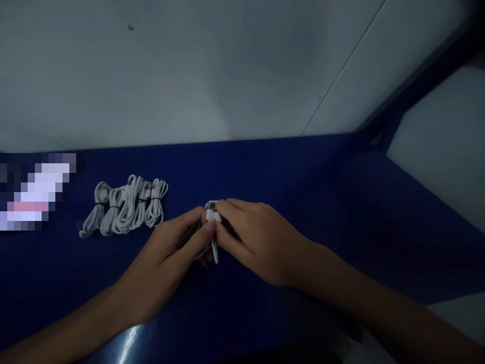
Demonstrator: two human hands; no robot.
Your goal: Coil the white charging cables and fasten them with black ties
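Between both hands is a white charging cable [213,216], folded into a bundle with its white plug showing near the top. My left hand [172,247] is closed on the bundle from the left, its thumb lying just under the plug. From the right, my right hand [257,232] pinches the same cable with thumb and fingers beside the plug. A cable loop hangs below the fingertips. Much of the bundle is hidden behind my fingers. To the left of my hands several white coiled cables [129,207] lie in a row, some with dark ties round their middles.
The blue table [242,172] runs along a pale wall [170,76]. A blurred, pixelated patch [38,194] covers something at the far left. Blue frame bars [424,86] slope up at the right edge.
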